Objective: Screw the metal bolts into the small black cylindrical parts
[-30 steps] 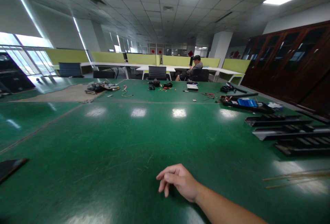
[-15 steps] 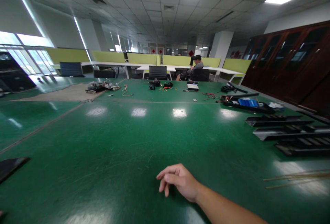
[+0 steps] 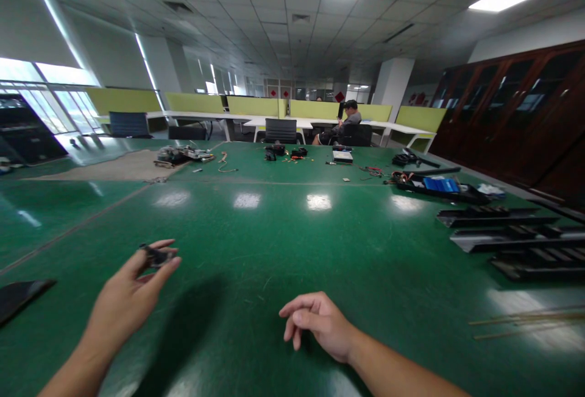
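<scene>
Your left hand [image 3: 125,296] has just come up into view, fingertips pinched on a small dark part [image 3: 155,256] held above the green table [image 3: 256,232], while your right hand [image 3: 320,323] stays resting on the table, fingers loosely curled, holding nothing.

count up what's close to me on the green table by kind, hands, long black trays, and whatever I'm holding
Hands: 2, left hand and right hand
Black trays: 3
Small black part held in left fingers: 1
Total: 6
</scene>
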`<state>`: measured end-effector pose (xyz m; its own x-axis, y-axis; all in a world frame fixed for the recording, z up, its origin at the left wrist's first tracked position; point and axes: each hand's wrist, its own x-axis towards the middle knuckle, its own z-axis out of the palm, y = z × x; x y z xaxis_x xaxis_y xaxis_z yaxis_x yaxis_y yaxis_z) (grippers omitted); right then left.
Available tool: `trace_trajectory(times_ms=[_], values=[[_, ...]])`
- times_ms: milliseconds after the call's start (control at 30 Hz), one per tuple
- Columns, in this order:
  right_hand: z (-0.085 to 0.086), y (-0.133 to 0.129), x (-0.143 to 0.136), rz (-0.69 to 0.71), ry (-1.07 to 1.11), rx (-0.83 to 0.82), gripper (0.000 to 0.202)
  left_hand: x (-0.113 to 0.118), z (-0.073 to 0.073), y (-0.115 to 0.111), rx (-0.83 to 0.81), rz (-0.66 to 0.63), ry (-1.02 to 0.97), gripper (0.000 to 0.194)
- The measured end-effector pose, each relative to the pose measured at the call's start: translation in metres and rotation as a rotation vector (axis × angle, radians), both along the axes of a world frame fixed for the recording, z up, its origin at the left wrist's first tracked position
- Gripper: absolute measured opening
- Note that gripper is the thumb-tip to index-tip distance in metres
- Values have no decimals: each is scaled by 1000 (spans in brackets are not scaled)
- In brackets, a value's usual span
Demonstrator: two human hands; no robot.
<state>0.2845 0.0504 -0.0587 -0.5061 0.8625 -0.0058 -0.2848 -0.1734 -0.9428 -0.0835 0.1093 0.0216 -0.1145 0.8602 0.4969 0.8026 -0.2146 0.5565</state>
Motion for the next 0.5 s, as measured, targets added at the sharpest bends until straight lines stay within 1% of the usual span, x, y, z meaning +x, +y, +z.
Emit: trace_trajectory(times_ms=[33, 67, 167, 233, 300, 333, 400, 433, 500], values=[[1, 0, 1, -32, -4, 14, 31, 21, -7, 6, -76, -98, -70, 50], [2, 1, 2, -79, -14, 35, 30, 44, -14, 9, -114, -198, -96, 49], [7, 2, 5, -309, -93, 139, 25, 112, -31, 7, -148, -430, -77, 41], [9, 3, 6, -442, -198, 214, 27, 144, -40, 0, -185, -492, -79, 46], [9, 2, 5, -489, -327, 280, 41, 161, -48, -7, -221, -525, -96, 50], [8, 1, 5, -486, -395, 311, 49, 164, -51, -10, -229, -544, -94, 47], [7, -1, 3, -471, -510, 369, 61, 165, -58, -15, -217, -592, -66, 34], [6, -2, 3, -464, -552, 392, 64, 163, -61, -16, -203, -621, -47, 29], [7, -2, 2, -450, -599, 418, 64, 159, -65, -18, -173, -700, -28, 27]])
